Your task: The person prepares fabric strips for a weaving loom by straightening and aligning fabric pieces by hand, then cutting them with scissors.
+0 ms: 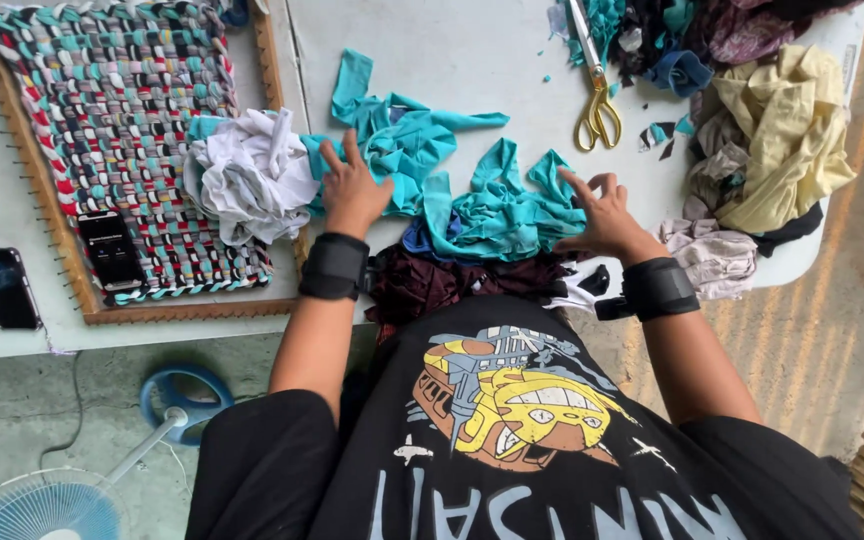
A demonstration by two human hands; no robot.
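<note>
My left hand (pixel 352 190) rests with spread fingers on teal fabric strips (pixel 402 135) next to a bundle of white fabric (pixel 252 175). My right hand (pixel 604 215) has its fingers apart and touches the edge of a second teal fabric pile (pixel 502 205). Both wrists wear black bands. Dark maroon cloth (pixel 432 282) lies at the table's near edge, below the teal pieces. Neither hand grips anything.
A wooden frame loom (pixel 274 70) with a woven multicoloured mat (pixel 122 110) lies at the left, a black phone (pixel 110 248) on it and another phone (pixel 7 288) beside it. Yellow-handled scissors (pixel 597 100) and heaped clothes (pixel 782 140) sit at the right. A blue fan (pixel 52 505) stands on the floor.
</note>
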